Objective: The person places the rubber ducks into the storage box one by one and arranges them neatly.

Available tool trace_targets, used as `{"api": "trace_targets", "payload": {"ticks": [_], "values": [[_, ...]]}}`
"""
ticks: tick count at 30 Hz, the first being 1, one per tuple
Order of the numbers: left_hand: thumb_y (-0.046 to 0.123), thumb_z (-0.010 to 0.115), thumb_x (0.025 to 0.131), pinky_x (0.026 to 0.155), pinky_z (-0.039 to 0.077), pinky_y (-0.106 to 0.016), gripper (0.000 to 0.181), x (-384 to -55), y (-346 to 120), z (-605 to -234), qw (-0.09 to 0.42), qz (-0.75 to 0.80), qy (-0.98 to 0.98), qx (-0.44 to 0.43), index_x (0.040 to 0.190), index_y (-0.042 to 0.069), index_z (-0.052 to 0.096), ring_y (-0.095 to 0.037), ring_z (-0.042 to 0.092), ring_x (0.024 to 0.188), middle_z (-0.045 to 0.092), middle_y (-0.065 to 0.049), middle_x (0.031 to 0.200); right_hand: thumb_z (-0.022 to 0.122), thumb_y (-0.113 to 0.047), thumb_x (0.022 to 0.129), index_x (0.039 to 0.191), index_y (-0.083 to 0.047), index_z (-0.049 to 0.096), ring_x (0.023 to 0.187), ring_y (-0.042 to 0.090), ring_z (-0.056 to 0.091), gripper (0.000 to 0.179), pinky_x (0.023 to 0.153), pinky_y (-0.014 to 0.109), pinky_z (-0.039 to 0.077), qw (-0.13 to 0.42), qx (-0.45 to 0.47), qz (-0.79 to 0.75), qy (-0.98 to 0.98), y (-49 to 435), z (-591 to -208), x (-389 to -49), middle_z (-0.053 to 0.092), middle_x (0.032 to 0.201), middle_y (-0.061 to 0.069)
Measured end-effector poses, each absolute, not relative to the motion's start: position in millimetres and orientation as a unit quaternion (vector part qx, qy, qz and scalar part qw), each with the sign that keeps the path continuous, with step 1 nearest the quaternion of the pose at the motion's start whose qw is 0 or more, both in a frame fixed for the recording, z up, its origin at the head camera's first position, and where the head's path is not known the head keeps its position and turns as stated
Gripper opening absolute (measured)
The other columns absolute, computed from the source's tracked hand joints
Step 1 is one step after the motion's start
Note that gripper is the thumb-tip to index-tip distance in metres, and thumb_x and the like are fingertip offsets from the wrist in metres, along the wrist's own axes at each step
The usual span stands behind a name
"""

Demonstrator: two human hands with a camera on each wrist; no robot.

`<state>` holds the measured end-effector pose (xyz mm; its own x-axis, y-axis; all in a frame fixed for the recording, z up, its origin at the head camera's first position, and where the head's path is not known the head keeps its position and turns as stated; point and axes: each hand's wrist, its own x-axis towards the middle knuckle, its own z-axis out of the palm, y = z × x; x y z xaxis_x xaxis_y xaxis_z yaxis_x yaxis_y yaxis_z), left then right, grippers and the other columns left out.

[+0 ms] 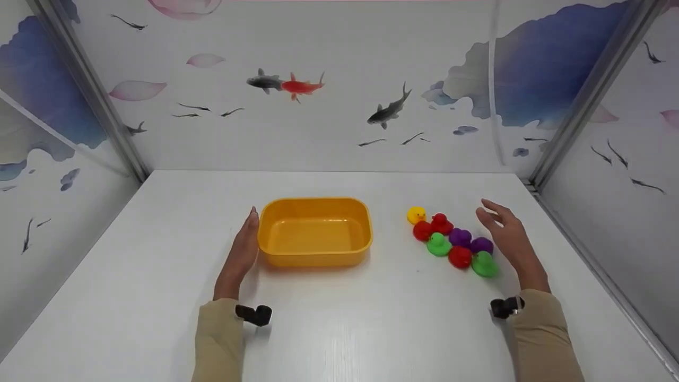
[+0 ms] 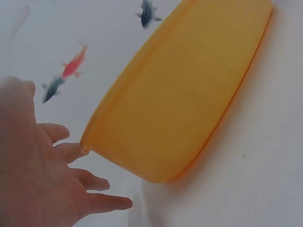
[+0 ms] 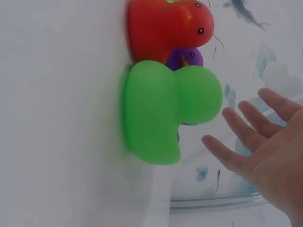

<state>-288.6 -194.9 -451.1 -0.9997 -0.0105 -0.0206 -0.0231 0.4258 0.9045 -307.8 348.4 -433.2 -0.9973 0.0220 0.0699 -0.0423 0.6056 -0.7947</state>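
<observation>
- Panels [image 1: 339, 32], white, printed with fish and petals: at nine, twelve and three o'clock of the table.
- Table [image 1: 339, 329], white.
- Tub [image 1: 315, 260], yellow-orange, upright on the table, toward twelve o'clock.
- Toy ducks [image 1: 460, 257], eight, clustered at the tub's three o'clock: three red, two green, two purple, one yellow.
- Left hand [image 1: 245, 243], at the tub's nine o'clock, fingers spread; touching or just beside it, cannot tell.
- Right hand [image 1: 508, 236], at the cluster's three o'clock, fingers parted; ducks stand between it and tub.
- Wrist cameras [image 1: 255, 315], black, one per wrist.
</observation>
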Motion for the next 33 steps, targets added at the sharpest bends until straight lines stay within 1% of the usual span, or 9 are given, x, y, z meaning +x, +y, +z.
{"api": "trace_targets", "payload": {"ticks": [3, 5, 7, 10, 13, 18, 22, 27, 33], "values": [[0.058, 0.013, 0.106, 0.129, 0.003, -0.048, 0.072, -290, -194, -457, 0.011, 0.545, 0.838, -0.028, 0.162, 0.014, 0.002, -0.025, 0.001, 0.159, 0.003, -0.005, 0.171, 0.049, -0.060, 0.099, 0.156, -0.010, 0.034, 0.145, 0.043, 0.035, 0.078, 0.118, 0.064, 0.029, 0.023, 0.005, 0.459, -0.888, 357, -438, -307, 0.031, 0.162, 0.019], [0.058, 0.015, 0.106, 0.129, 0.004, -0.048, 0.072, -291, -192, -457, 0.013, 0.547, 0.836, -0.036, 0.162, 0.015, 0.004, -0.026, 0.003, 0.158, 0.004, -0.005, 0.171, 0.050, -0.060, 0.098, 0.155, -0.010, 0.036, 0.142, 0.037, 0.042, 0.077, 0.118, 0.052, 0.038, 0.007, 0.002, 0.458, -0.889, 366, -440, -306, 0.037, 0.159, 0.020], [0.058, 0.018, 0.106, 0.129, 0.006, -0.049, 0.071, -291, -191, -456, 0.015, 0.552, 0.833, -0.042, 0.163, 0.017, 0.006, -0.027, 0.005, 0.158, 0.006, -0.005, 0.171, 0.050, -0.060, 0.098, 0.155, -0.010, 0.036, 0.133, 0.023, 0.052, 0.077, 0.112, 0.036, 0.047, -0.010, -0.002, 0.460, -0.888, 374, -443, -305, 0.040, 0.157, 0.020], [0.057, 0.022, 0.107, 0.127, 0.021, -0.049, 0.069, -288, -191, -455, 0.023, 0.568, 0.821, -0.052, 0.163, 0.019, 0.009, -0.029, 0.021, 0.155, 0.013, -0.007, 0.170, 0.053, -0.059, 0.097, 0.155, -0.010, 0.037, 0.115, -0.002, 0.054, 0.077, 0.100, 0.020, 0.052, -0.036, -0.010, 0.470, -0.882, 384, -449, -301, 0.040, 0.157, 0.020], [0.053, 0.028, 0.107, 0.120, 0.037, -0.047, 0.065, -286, -194, -456, 0.034, 0.592, 0.803, -0.066, 0.162, 0.021, 0.014, -0.029, 0.039, 0.144, 0.021, -0.007, 0.168, 0.056, -0.057, 0.097, 0.154, -0.007, 0.037, 0.107, -0.012, 0.050, 0.079, 0.100, 0.021, 0.053, -0.052, -0.017, 0.488, -0.871, 389, -455, -299, 0.038, 0.158, 0.021], [0.039, 0.033, 0.110, 0.114, 0.045, -0.043, 0.057, -285, -197, -456, 0.047, 0.617, 0.781, -0.084, 0.161, 0.020, 0.020, -0.027, 0.046, 0.137, 0.027, -0.006, 0.166, 0.059, -0.058, 0.094, 0.153, -0.007, 0.039, 0.128, 0.013, 0.052, 0.080, 0.110, 0.032, 0.048, -0.070, -0.023, 0.489, -0.869, 389, -459, -298, 0.038, 0.158, 0.019], [0.034, 0.034, 0.110, 0.114, 0.045, -0.042, 0.054, -285, -198, -457, 0.053, 0.623, 0.775, -0.095, 0.161, 0.020, 0.022, -0.028, 0.047, 0.136, 0.029, -0.007, 0.165, 0.062, -0.057, 0.093, 0.152, -0.008, 0.042, 0.139, 0.036, 0.043, 0.079, 0.119, 0.052, 0.036, -0.084, -0.019, 0.477, -0.874, 385, -461, -299, 0.039, 0.156, 0.021], [0.031, 0.034, 0.110, 0.115, 0.044, -0.042, 0.054, -287, -198, -458, 0.058, 0.624, 0.773, -0.100, 0.161, 0.019, 0.022, -0.028, 0.047, 0.138, 0.031, -0.008, 0.164, 0.066, -0.053, 0.092, 0.150, -0.005, 0.043, 0.142, 0.045, 0.036, 0.079, 0.120, 0.066, 0.023, -0.090, -0.016, 0.467, -0.880, 383, -461, -300, 0.039, 0.155, 0.026], [0.028, 0.036, 0.109, 0.113, 0.046, -0.043, 0.053, -288, -199, -459, 0.057, 0.635, 0.764, -0.095, 0.160, 0.018, 0.025, -0.029, 0.047, 0.140, 0.035, -0.009, 0.162, 0.067, -0.051, 0.092, 0.148, -0.004, 0.046, 0.141, 0.044, 0.038, 0.076, 0.119, 0.065, 0.026, -0.091, -0.024, 0.449, -0.889, 381, -461, -302, 0.044, 0.151, 0.027]]}}
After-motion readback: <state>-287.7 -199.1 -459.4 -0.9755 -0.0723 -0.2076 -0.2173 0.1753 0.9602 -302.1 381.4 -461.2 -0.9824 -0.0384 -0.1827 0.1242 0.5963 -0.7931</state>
